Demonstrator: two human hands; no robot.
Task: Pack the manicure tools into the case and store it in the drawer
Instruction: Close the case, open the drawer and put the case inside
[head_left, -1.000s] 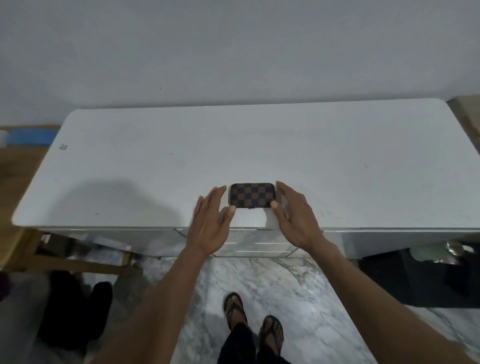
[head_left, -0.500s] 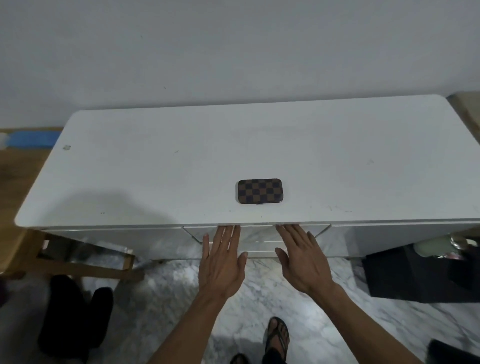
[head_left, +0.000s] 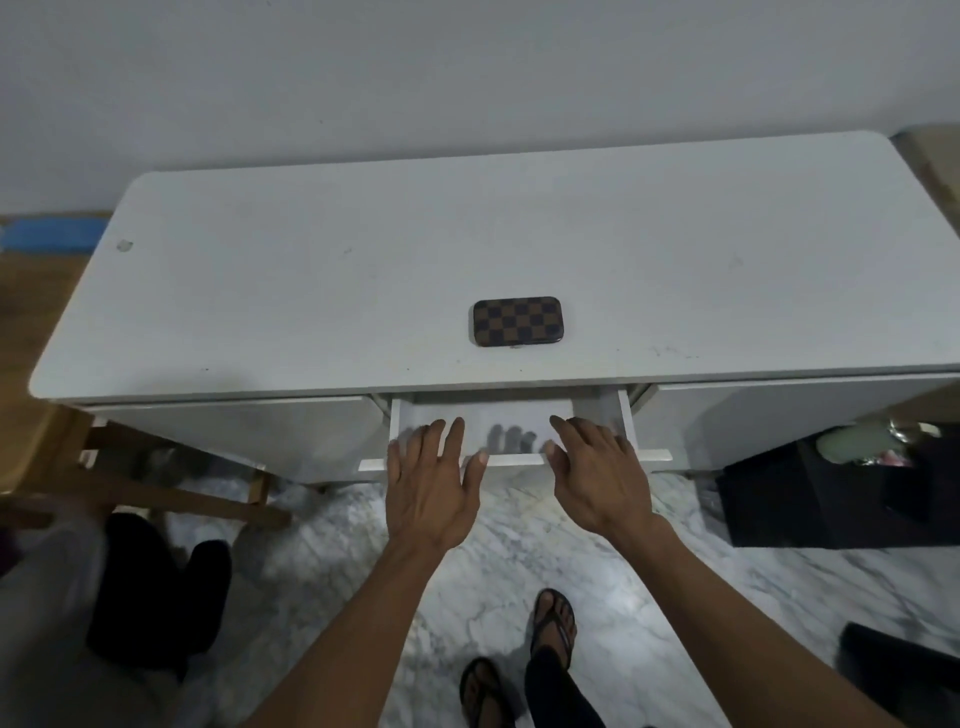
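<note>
The closed manicure case (head_left: 518, 321), brown and black checked, lies flat on the white desk top (head_left: 311, 291) near its front edge, with nothing touching it. Right below it the middle drawer (head_left: 514, 459) is pulled partly out, and the part of its white inside that shows is bare. My left hand (head_left: 431, 483) lies over the left part of the drawer's front edge, fingers reaching into the opening. My right hand (head_left: 597, 473) hooks over the right part of that edge with bent fingers.
Shut drawer fronts sit left (head_left: 234, 431) and right (head_left: 779, 415) of the open one. A wooden chair frame (head_left: 156, 488) stands at the left, a black box (head_left: 831, 493) under the desk at the right. My sandalled feet (head_left: 550, 629) are on the marble floor.
Both hands left the case, dropped below the desk edge and took the drawer front. The drawer, shut half a second ago, has slid out towards me. The case has not moved.
</note>
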